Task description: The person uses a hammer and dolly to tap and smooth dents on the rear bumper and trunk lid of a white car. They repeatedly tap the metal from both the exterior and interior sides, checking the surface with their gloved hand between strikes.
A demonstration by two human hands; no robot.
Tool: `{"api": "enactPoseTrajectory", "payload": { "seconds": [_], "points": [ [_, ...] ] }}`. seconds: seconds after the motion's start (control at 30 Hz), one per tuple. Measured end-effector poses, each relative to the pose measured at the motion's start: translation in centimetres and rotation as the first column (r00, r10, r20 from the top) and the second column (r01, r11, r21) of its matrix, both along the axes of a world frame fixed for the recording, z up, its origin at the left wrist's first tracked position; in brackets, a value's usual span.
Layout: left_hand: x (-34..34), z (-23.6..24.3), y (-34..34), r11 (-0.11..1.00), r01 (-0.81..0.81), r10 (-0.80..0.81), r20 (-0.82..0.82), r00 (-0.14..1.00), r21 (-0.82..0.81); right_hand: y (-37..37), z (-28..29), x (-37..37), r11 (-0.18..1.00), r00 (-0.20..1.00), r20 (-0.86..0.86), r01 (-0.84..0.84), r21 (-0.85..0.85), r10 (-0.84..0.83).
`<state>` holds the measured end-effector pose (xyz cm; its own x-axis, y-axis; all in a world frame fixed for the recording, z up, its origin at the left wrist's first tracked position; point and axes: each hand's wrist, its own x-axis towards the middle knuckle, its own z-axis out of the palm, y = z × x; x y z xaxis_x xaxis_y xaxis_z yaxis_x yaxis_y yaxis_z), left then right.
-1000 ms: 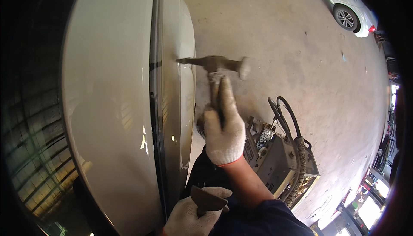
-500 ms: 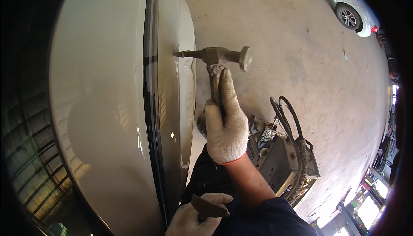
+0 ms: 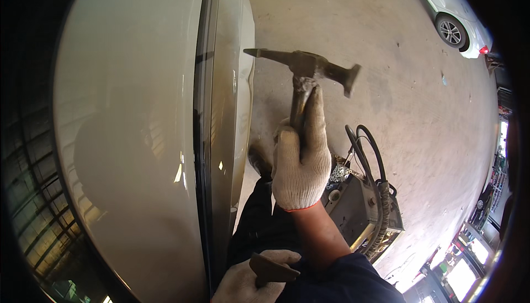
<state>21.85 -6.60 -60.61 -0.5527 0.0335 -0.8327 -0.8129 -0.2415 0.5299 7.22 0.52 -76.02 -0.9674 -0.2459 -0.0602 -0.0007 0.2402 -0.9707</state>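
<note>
My right hand [image 3: 301, 159], in a white knit glove, grips the handle of a body hammer [image 3: 303, 68]. The hammer's pointed end sits just off the curved side panel of a white car [image 3: 138, 137], its flat face pointing right. My left hand [image 3: 251, 278], also gloved, is low in the view by the panel's edge and holds a dark wedge-shaped metal block [image 3: 271, 270]. My dark trouser leg and shoe [image 3: 259, 162] show below the hammer.
A grey machine box [image 3: 353, 209] with thick black cables [image 3: 367, 143] stands on the concrete floor [image 3: 386, 54] just right of my arm. Another white car [image 3: 450, 13] is parked at the top right. Shop fronts line the lower right.
The hammer has swung slightly right and away from the panel, with its head tilting; my right hand moved with it. My left hand with the block stayed low.
</note>
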Motion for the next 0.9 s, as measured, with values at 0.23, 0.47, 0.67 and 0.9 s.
{"api": "enactPoseTrajectory", "payload": {
  "seconds": [0.23,0.47,0.67,0.9],
  "points": [
    [0.8,-1.1,0.8,0.998,-0.051,0.046,-0.121,0.992,-0.041,0.2,-0.1,-0.4,0.998,0.993,-0.109,-0.053,0.025,0.056],
    [-1.0,0.5,0.4,0.997,0.016,-0.033,0.210,0.977,0.081,0.3,-1.0,-0.7,0.998,0.983,-0.174,-0.054,0.034,0.059],
    [-0.6,0.3,0.6,0.997,0.017,-0.032,0.195,0.980,0.077,0.5,-0.9,-0.7,0.998,0.978,-0.199,-0.057,0.029,0.061],
    [0.9,-1.1,0.9,0.998,-0.032,0.026,-0.115,0.993,-0.052,0.2,-0.6,-0.4,0.995,0.963,-0.258,-0.060,0.085,0.080]
  ]
}}
